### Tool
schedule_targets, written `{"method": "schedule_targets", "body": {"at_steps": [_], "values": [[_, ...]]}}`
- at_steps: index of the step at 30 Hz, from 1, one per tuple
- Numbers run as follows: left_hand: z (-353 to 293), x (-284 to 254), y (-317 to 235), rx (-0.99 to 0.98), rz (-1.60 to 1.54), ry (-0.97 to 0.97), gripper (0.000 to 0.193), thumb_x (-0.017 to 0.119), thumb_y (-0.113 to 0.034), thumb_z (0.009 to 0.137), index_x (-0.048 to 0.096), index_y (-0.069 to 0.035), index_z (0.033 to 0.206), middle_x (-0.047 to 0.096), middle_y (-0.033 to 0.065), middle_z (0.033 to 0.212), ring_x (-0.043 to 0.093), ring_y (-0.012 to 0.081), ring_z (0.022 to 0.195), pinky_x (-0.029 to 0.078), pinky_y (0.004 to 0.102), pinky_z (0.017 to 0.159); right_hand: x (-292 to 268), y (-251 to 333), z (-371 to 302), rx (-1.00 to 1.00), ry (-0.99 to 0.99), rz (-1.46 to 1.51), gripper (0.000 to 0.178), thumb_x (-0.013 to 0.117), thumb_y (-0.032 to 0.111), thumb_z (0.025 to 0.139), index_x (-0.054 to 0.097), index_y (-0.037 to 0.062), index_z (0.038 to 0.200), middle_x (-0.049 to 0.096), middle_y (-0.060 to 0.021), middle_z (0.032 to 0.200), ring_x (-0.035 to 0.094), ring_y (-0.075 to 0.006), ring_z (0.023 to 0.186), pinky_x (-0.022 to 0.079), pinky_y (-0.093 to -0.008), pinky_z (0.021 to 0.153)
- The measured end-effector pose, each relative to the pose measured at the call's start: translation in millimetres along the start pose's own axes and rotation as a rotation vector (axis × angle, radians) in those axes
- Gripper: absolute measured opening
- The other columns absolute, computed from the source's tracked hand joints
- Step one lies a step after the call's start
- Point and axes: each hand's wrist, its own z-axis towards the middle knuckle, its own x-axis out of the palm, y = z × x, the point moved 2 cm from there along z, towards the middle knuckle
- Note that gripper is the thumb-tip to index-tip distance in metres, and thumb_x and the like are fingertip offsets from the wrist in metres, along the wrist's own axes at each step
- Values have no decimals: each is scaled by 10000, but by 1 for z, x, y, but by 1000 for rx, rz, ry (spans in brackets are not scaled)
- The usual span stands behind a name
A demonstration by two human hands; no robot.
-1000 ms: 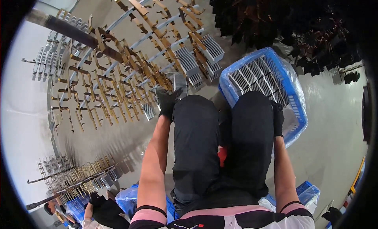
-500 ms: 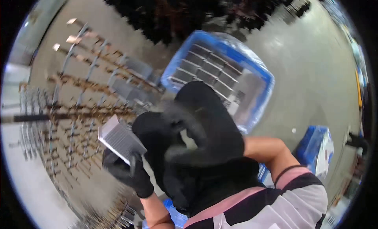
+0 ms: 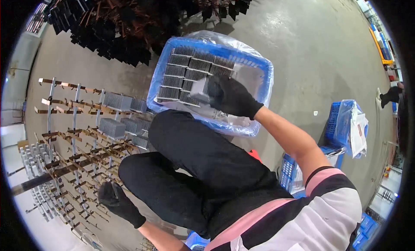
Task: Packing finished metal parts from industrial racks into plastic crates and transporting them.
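Note:
Both my hands wear black gloves. My right hand (image 3: pixel 233 95) reaches over a blue plastic crate (image 3: pixel 270 80) and grips a silver finned heat sink (image 3: pixel 199 90) by its right side. This heat sink is at the edge of the packed rows, and whether it touches them I cannot tell. Rows of finned heat sinks (image 3: pixel 173 71) fill the crate's left part. My left hand (image 3: pixel 116 200) is beside my left knee, near the hanging rack (image 3: pixel 73 134); its fingers are curled in and nothing shows in them.
Several heat sinks (image 3: pixel 113 128) sit on the rack's copper-coloured hooks at the left. Dark finned parts (image 3: pixel 108 26) hang in a dense cluster beyond the crate. Blue crates with plastic wrap (image 3: pixel 339 121) stand at the right on the grey floor (image 3: pixel 302 56). Clear plastic lines the crate.
The heat sink that was in my left hand has left it. My right hand has moved from my lap to the crate and now holds a heat sink. The view has shifted.

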Motion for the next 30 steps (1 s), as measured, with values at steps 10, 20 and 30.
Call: {"method": "schedule_targets", "body": {"at_steps": [10, 20, 30], "values": [[-161, -20, 148, -921, -991, 338, 491, 428, -321, 981, 393, -35, 1379, 479, 119, 1354, 444, 250, 1238, 364, 369, 1039, 80, -68, -59, 44, 467, -437, 395, 683, 192, 653, 584, 34, 1002, 587, -201, 945, 574, -371, 934, 475, -496, 695], [-127, 42, 305, -818, -20, -179, 751, 885, -377, 598, 502, 40, 1092, 567, 105, 828, 553, 179, 726, 462, 322, 629, 11, -132, -138, -8, 554, -500, 262, 490, 224, 869, 607, 97, 1066, 615, -143, 999, 585, -340, 937, 446, -488, 741], [-70, 56, 338, -758, 691, 128, 979, 716, -684, 631, 496, 72, 1214, 554, 270, 1179, 577, 386, 1019, 442, 462, 903, -10, -139, -104, -7, 525, -395, 288, 517, 231, 881, 586, 80, 1117, 603, -137, 1030, 576, -313, 954, 448, -460, 777]]}}
